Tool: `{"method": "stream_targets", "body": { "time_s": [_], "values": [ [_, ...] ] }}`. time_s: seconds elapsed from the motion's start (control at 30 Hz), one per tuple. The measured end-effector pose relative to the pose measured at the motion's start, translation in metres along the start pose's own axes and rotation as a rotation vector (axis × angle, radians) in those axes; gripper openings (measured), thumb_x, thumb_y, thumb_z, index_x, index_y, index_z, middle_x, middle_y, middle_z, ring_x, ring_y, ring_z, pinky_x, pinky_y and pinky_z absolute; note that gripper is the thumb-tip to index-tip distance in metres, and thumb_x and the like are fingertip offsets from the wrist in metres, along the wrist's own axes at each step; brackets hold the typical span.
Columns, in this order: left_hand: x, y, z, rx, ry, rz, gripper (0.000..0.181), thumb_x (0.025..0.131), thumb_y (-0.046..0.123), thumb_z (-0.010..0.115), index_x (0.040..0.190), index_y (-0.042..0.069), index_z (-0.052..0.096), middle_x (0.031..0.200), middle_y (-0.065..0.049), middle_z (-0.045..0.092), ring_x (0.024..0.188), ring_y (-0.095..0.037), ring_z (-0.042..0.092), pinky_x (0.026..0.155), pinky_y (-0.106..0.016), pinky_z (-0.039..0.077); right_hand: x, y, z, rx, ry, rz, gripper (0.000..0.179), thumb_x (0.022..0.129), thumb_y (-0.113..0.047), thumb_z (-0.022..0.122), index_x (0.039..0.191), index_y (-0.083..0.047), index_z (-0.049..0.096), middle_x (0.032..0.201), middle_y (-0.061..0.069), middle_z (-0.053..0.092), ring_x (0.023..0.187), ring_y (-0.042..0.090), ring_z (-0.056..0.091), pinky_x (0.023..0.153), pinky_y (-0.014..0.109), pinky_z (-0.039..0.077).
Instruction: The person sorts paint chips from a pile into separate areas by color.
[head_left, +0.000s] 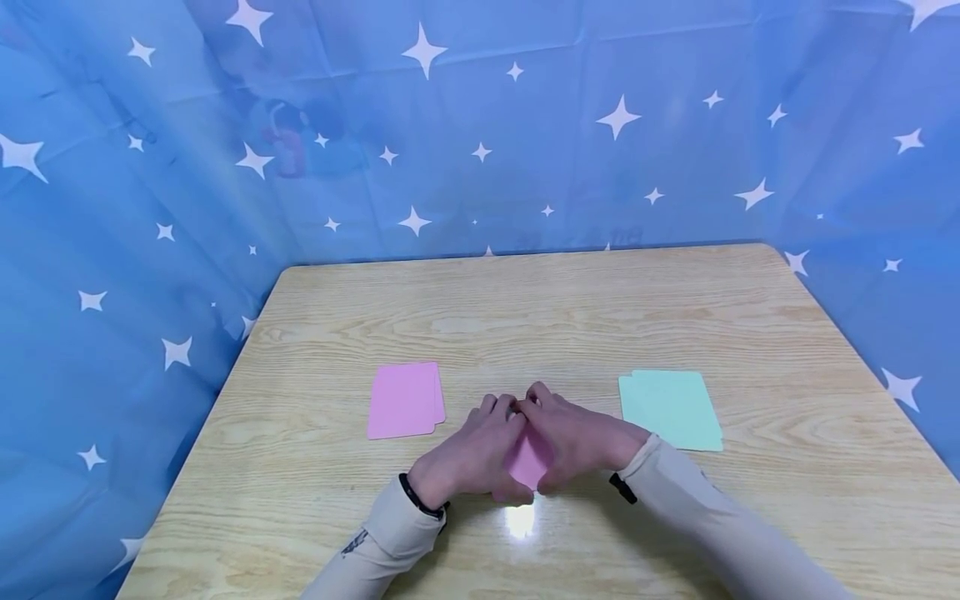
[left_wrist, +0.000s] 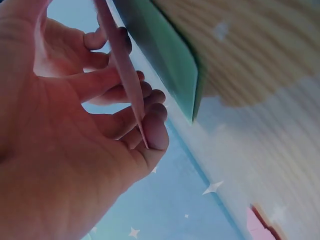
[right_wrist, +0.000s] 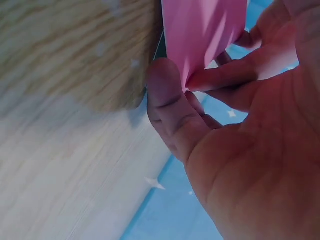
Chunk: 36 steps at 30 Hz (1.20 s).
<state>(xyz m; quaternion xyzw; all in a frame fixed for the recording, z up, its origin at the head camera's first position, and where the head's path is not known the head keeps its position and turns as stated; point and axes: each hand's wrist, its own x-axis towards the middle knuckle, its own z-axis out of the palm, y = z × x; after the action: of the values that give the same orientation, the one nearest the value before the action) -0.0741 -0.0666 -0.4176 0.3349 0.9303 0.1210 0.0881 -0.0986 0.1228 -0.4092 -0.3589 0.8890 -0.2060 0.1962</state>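
Observation:
Between both hands is a pink square card [head_left: 531, 460], raised at a slant near the middle of the table. My left hand [head_left: 478, 450] pinches one side of it, with the thumb [left_wrist: 156, 131] at the lower corner and the fingers behind. Opposite, my right hand [head_left: 583, 442] holds the other side, its thumb and forefinger meeting at a corner of the pink card [right_wrist: 202, 35]. Close beneath shows a green card [left_wrist: 182, 75], only a sliver of it in the right wrist view. The hands cover most of both cards in the head view.
Two overlapping pink cards [head_left: 402, 400] lie to the left of the hands. To the right, pale green cards [head_left: 671, 408] lie slightly offset on each other. The wooden table [head_left: 525, 317] meets a blue star-patterned cloth [head_left: 480, 117] at its back and sides.

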Motion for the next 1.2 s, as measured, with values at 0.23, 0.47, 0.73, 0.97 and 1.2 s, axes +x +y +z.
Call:
{"method": "stream_targets", "body": {
  "time_s": [0.23, 0.47, 0.73, 0.97, 1.2],
  "values": [
    [0.001, -0.001, -0.005, 0.06, 0.029, 0.027, 0.099, 0.061, 0.049, 0.085, 0.141, 0.008, 0.044, 0.135, -0.01, 0.043, 0.116, -0.023, 0.04, 0.098, -0.037, 0.043, -0.004, 0.0, -0.004, -0.084, 0.039, -0.008, 0.106, 0.06, -0.028, 0.089, 0.147, -0.005, 0.034, 0.133, 0.004, 0.039, 0.109, 0.016, 0.045, 0.084, 0.03, 0.051],
    [0.003, -0.003, -0.01, 0.078, 0.094, 0.05, 0.108, 0.059, 0.052, 0.085, 0.144, 0.005, 0.038, 0.135, -0.012, 0.047, 0.118, -0.026, 0.042, 0.1, -0.038, 0.044, -0.008, 0.0, -0.009, -0.063, 0.118, -0.027, 0.109, 0.059, -0.029, 0.09, 0.148, -0.007, 0.032, 0.134, 0.006, 0.038, 0.11, 0.018, 0.046, 0.085, 0.032, 0.051],
    [0.007, -0.006, -0.019, 0.084, 0.15, 0.042, 0.103, 0.067, 0.055, 0.08, 0.148, 0.01, 0.034, 0.137, -0.01, 0.046, 0.126, -0.027, 0.042, 0.104, -0.041, 0.041, -0.012, 0.006, -0.022, -0.075, 0.209, -0.048, 0.096, 0.064, -0.032, 0.088, 0.141, -0.004, 0.038, 0.132, 0.006, 0.041, 0.109, 0.017, 0.046, 0.084, 0.032, 0.051],
    [0.007, -0.013, -0.032, 0.013, 0.217, 0.04, 0.09, 0.071, 0.049, 0.081, 0.142, 0.008, 0.045, 0.144, -0.015, 0.043, 0.134, -0.027, 0.037, 0.106, -0.038, 0.042, -0.022, 0.011, -0.042, -0.052, 0.282, -0.072, 0.084, 0.064, -0.026, 0.089, 0.134, -0.005, 0.046, 0.131, 0.011, 0.042, 0.103, 0.02, 0.049, 0.075, 0.03, 0.052],
    [0.008, -0.016, -0.046, -0.04, 0.242, 0.035, 0.086, 0.072, 0.046, 0.081, 0.141, 0.009, 0.047, 0.148, -0.014, 0.04, 0.136, -0.026, 0.036, 0.1, -0.036, 0.047, -0.022, 0.008, -0.056, -0.101, 0.309, -0.083, 0.077, 0.066, -0.029, 0.088, 0.13, -0.01, 0.05, 0.132, 0.009, 0.042, 0.106, 0.018, 0.048, 0.08, 0.03, 0.053]
  ]
}}
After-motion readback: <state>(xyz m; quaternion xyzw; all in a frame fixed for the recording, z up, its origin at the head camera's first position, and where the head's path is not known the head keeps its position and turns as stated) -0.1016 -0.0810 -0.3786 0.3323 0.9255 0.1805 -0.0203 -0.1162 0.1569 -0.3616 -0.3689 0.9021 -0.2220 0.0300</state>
